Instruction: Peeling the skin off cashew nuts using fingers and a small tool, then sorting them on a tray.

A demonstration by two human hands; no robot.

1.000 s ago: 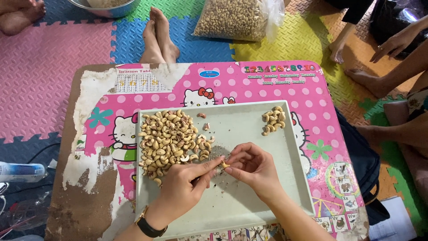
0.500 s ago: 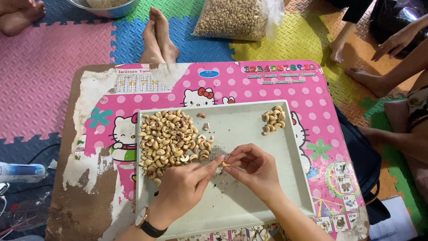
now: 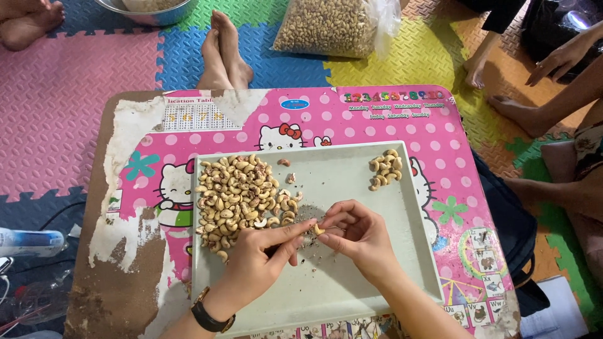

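A pale green tray (image 3: 352,276) lies on a small pink cartoon-print table (image 3: 314,122). A large heap of cashew nuts (image 3: 235,198) fills the tray's left side, and a small pile of nuts (image 3: 386,168) sits at its top right. My right hand (image 3: 361,235) pinches a single cashew nut (image 3: 318,230) over the tray's middle. My left hand (image 3: 254,263), with a dark wristwatch (image 3: 210,314), meets it there and grips a thin dark tool against the nut. Bits of skin lie on the tray beneath the hands.
Coloured foam mats cover the floor. A clear bag of nuts (image 3: 333,26) and a metal bowl (image 3: 147,9) lie beyond the table. Another person's feet (image 3: 223,53) rest at the far edge. Other people's legs and a hand (image 3: 559,56) are at the right. A plastic bottle (image 3: 28,242) lies at the left.
Both hands stay together over the tray's middle, with only small finger movements on the nut. The piles have not moved.
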